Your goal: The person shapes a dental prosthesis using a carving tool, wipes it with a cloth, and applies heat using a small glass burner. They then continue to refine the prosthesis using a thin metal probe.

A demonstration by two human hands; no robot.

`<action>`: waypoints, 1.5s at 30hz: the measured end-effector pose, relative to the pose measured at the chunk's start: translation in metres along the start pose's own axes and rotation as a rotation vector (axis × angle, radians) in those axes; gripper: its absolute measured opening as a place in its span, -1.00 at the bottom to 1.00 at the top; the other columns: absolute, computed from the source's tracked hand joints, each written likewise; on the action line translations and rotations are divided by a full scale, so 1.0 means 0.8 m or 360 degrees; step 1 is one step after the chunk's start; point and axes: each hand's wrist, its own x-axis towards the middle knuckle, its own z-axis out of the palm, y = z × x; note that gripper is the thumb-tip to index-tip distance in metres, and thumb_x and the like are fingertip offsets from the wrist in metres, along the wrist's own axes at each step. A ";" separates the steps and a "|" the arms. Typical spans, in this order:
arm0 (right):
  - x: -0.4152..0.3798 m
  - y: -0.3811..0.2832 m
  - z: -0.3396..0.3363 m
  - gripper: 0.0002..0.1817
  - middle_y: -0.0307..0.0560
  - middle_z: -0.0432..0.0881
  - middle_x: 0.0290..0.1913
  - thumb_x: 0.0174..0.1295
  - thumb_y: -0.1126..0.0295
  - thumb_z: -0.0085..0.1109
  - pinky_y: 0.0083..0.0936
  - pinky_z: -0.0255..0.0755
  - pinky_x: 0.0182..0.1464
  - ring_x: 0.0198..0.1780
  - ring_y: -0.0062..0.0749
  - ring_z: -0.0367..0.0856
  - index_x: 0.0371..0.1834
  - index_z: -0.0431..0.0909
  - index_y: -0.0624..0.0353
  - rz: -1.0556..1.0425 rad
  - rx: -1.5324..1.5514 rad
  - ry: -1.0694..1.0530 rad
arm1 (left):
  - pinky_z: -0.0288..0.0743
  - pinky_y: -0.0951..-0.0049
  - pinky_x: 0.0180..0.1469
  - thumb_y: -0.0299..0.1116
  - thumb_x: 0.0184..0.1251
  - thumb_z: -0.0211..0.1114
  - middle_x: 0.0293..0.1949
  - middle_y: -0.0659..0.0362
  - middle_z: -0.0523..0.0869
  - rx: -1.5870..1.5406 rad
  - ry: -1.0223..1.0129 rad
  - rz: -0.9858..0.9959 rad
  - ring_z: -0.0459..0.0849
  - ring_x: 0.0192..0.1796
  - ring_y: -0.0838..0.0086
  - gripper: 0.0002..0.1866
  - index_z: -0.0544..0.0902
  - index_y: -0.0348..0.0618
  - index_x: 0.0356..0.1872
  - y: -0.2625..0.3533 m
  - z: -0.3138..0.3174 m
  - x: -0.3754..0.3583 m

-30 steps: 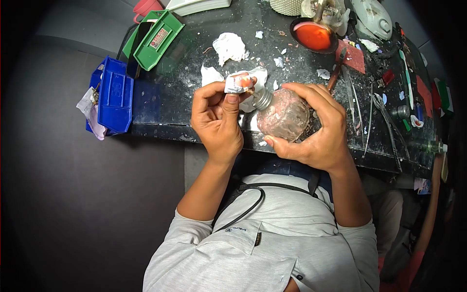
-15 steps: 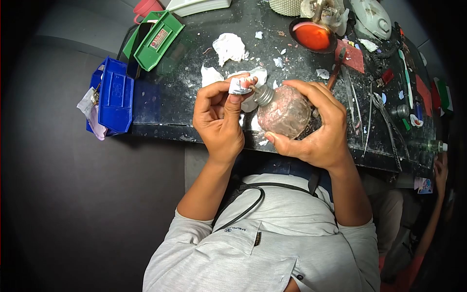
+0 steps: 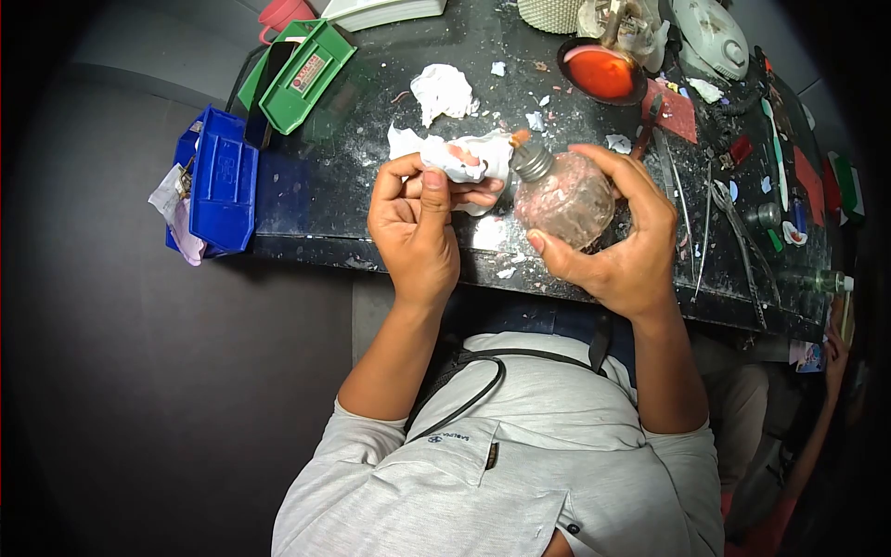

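My right hand [image 3: 631, 237] is wrapped round a spirit lamp [image 3: 568, 202], a round clear-glass bottle with pinkish specks and a metal neck. It is tilted leftward, and a small orange flame [image 3: 519, 137] shows at its mouth. Between the thumb and fingers of my left hand [image 3: 416, 227] is a small white piece with pink on it [image 3: 457, 163], perhaps a plaster cast with wax. It is held just left of the flame, apart from the lamp. White crumpled sheets lie behind it and partly blur into its outline.
On the black table [image 3: 316, 200] stand a blue bin [image 3: 223, 186] and a green bin [image 3: 308, 76] at left. A dark pan of red material [image 3: 601, 72] sits at the back. Metal tools [image 3: 738, 227] and scraps lie to the right. Another person's arm [image 3: 831, 371] is at far right.
My right hand has moved the spirit lamp slightly right, away from my left hand. The white piece has turned in my left fingers, and the gap to the lamp is wider.
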 end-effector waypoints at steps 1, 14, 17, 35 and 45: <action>0.000 0.000 -0.001 -0.26 0.09 0.71 -0.12 -0.28 0.24 0.69 -0.31 0.59 0.04 -0.08 -0.13 0.71 0.02 0.64 0.38 -0.0001 -0.0001 -0.0001 | 0.80 0.23 -0.15 -0.36 0.63 0.15 -0.12 -0.17 0.76 -0.0001 0.0001 0.0001 0.84 -0.18 0.10 -0.77 0.46 -0.36 0.03 0.000 -0.001 0.000; 0.003 -0.002 0.000 -0.25 0.09 0.71 -0.12 -0.30 0.25 0.67 -0.27 0.59 0.02 -0.09 -0.09 0.70 0.05 0.63 0.35 -0.0278 -0.0051 -0.0115 | 0.79 0.24 -0.07 -0.41 0.60 0.20 -0.08 -0.08 0.75 0.0142 0.0014 0.0169 0.82 -0.09 0.27 -0.79 0.45 -0.31 0.06 -0.001 0.003 -0.005; 0.004 -0.001 -0.001 -0.24 0.09 0.71 -0.12 -0.31 0.25 0.67 -0.27 0.59 0.03 -0.08 -0.09 0.70 0.06 0.62 0.34 -0.0301 -0.0060 -0.0136 | 0.78 0.24 -0.01 -0.44 0.57 0.23 -0.05 -0.07 0.73 0.0188 0.0026 0.0245 0.81 -0.06 0.29 -0.78 0.45 -0.30 0.08 -0.003 0.006 -0.005; 0.003 -0.007 -0.043 -0.38 0.02 0.67 -0.03 0.01 0.09 0.63 -0.28 0.55 0.04 -0.03 -0.17 0.65 0.07 0.69 0.24 0.0126 -0.0474 -0.0030 | 0.79 0.24 -0.08 -0.35 0.63 0.14 -0.05 -0.23 0.74 -0.0107 0.0032 0.0015 0.83 -0.12 0.08 -0.68 0.38 -0.35 0.21 0.001 -0.004 -0.005; 0.029 0.007 -0.049 -0.79 0.08 0.65 -0.48 0.24 0.38 0.40 -0.28 0.47 -0.32 -0.53 -0.16 0.60 -0.25 0.68 0.34 0.0691 -0.0969 0.0011 | 0.78 0.24 -0.02 -0.43 0.63 0.11 -0.07 -0.20 0.76 -0.0181 -0.0081 -0.0061 0.84 -0.15 0.15 -0.52 0.27 -0.39 0.43 0.010 -0.002 -0.005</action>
